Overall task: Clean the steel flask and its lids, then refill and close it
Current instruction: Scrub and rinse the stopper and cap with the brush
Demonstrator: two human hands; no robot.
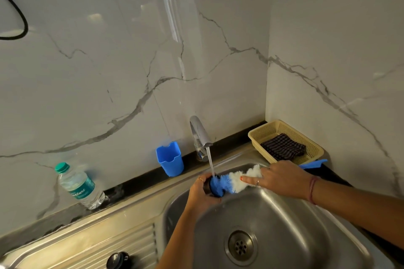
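While water runs from the tap [200,132] onto the work, we are in the washing step: our left hand [202,194] curls around a small dark round piece [215,191], which we judge to be one of the flask's lids, held over the back edge of the steel sink [284,225] right under the stream. Our right hand [282,178] grips the white end of a blue-and-white bottle brush [234,181], forefinger laid straight along the bristles, and presses the blue tip into the lid's mouth. Both forearms reach in from the lower right, the left wrist bent upward, the right wrist flat and level. The flask body itself we cannot find in view; a dark round cap-like thing [118,260] lies on the drainboard at the bottom edge and may be another lid, though we cannot tell. Next, we judge, the brush must turn inside the lid, then the lid needs a rinse and a place to drain. A plastic water bottle [79,185], a blue cup [170,158] and a basket [314,148] holding a checked cloth [283,146] stand along the bench.
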